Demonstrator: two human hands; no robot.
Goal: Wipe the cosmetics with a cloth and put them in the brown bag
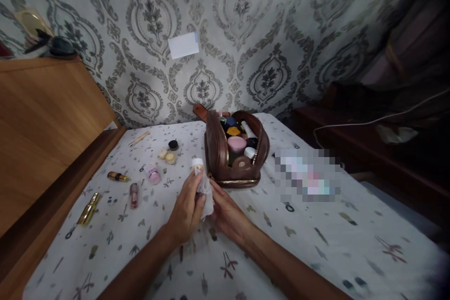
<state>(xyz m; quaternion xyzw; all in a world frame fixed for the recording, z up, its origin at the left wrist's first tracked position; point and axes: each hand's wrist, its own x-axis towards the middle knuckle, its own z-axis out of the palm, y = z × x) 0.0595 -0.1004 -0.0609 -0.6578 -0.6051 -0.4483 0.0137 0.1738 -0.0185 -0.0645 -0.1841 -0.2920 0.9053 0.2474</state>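
In front of the brown makeup bag, my left hand is closed around a small bottle with a white cap. A crumpled white tissue lies against the bottle's body and hangs below it. My right hand presses the tissue to the bottle from the right, its fingers partly hidden behind it. The makeup bag stands unzipped, just beyond my hands. Inside it show a pink oval item, a white-lidded jar and several other cosmetics.
Left on the patterned cloth lie a gold tube, a dark-and-gold tube, a lip gloss, a pink-capped tube, a black-lidded jar and thin sticks. A blurred-out item lies right. A wooden panel borders the left.
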